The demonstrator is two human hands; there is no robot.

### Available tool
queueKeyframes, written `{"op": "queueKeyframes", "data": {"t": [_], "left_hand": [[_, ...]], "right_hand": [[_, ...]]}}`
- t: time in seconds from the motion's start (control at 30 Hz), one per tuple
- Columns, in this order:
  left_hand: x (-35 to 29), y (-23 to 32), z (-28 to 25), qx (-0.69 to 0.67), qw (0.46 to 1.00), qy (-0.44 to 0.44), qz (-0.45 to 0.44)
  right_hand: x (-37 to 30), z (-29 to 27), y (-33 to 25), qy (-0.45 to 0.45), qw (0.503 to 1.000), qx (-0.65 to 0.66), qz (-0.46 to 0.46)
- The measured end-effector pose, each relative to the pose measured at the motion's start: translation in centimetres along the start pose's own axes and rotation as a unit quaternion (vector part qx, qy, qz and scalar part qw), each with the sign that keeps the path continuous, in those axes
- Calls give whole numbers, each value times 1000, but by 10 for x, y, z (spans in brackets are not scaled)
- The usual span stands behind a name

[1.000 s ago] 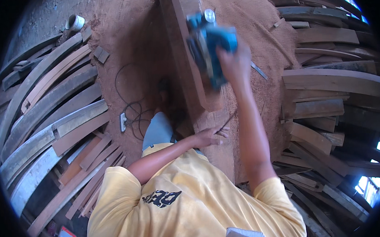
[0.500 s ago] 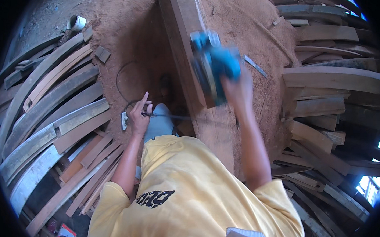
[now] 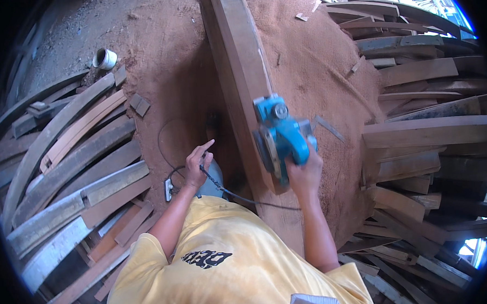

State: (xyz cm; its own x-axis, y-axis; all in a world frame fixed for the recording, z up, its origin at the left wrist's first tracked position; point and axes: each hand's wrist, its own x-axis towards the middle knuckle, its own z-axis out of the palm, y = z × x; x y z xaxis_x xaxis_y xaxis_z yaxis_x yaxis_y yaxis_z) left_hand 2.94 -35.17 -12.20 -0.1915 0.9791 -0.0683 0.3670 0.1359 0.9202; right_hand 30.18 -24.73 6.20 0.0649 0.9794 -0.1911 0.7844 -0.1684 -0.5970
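Shift: left hand [image 3: 197, 164], over the plank [image 3: 281, 215] in the earliest frame, has gone to left of centre; planer [image 3: 283, 134] has come along the beam [image 3: 245, 59] to its near end. The view has tipped too, accounting for part of the planer's drop in the frame.
Meaning: with the cord [image 3: 234, 195] drawn aside, it seems less apt to foul the planer at this end of the beam.
Right hand: wrapped round the planer's handle, right of centre [image 3: 305, 174].
Left hand: index finger extended, other fingers curled on the cord, which runs across the plank towards the right forearm.
Planer: centre of the frame, over the beam's near end; whether its base touches the wood cannot be told.
Beam: from the top edge down to centre, lying on the plank.
Ground: sawdust [image 3: 327, 67] on both sides; a metal strip [image 3: 329, 128] just right of the planer.
Margins: bucket [image 3: 105, 59] at upper left; stacked boards [image 3: 427, 130] at right.
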Motion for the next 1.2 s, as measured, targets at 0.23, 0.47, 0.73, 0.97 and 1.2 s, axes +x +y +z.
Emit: {"op": "queueKeyframes", "data": {"t": [0.23,0.47,0.73,0.97,1.2], "left_hand": [[78,-41,-26,-84,994,58,-26],[104,-32,-51,-170,975,131,-63],[-1,8,-30,-13,998,60,24],[-52,46,18,39,984,-119,130],[-20,21,-15,-29,998,21,50]], "right_hand": [[271,91,-116,75,988,-23,-132],[358,95,-175,60,989,14,-136],[4,-8,23,-54,996,-19,-67],[-157,-59,102,-46,999,16,15],[78,27,-1,24,989,-23,-141]]}}
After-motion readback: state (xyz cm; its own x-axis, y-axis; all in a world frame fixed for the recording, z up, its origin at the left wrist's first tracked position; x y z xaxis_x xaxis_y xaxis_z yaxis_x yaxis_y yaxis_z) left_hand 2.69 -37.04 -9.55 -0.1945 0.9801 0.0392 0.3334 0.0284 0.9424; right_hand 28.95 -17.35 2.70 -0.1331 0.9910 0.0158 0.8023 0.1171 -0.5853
